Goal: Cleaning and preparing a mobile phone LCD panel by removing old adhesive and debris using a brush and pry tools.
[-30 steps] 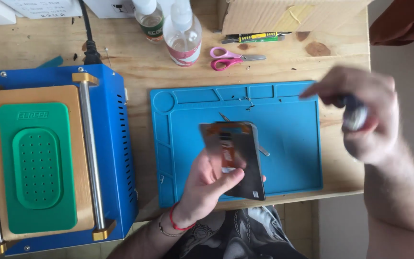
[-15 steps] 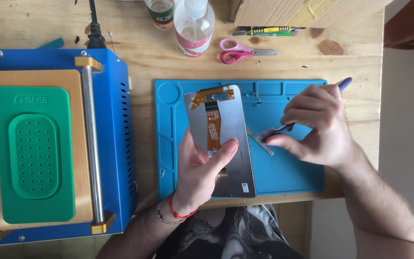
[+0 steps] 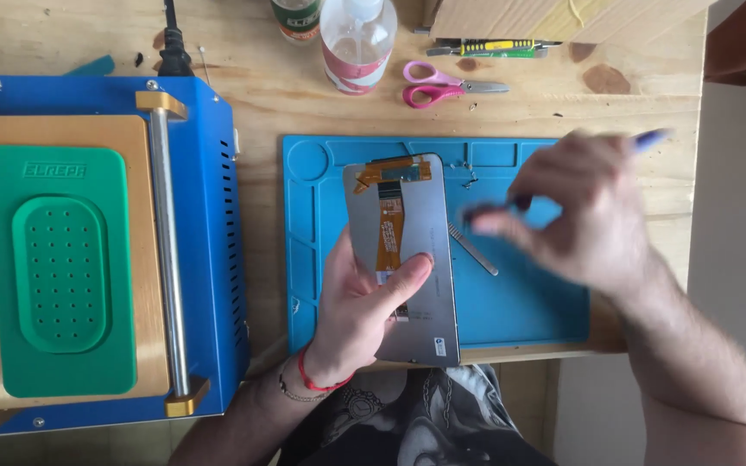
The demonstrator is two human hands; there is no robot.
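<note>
A phone screen (image 3: 407, 259) is gripped in the left hand (image 3: 360, 311) above the blue mat (image 3: 520, 302). A blue-handled tool (image 3: 649, 138) is pinched in the blurred right hand (image 3: 580, 216), just right of it.

Right of the left hand (image 3: 364, 302) gripping the phone screen (image 3: 407, 250), bare blue mat (image 3: 528, 302) lies open past the metal tweezers (image 3: 473, 248), while the blue machine (image 3: 209, 233) blocks its left.

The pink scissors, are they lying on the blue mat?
No, the pink scissors lie on the bare wooden table, beyond the blue mat.
</note>
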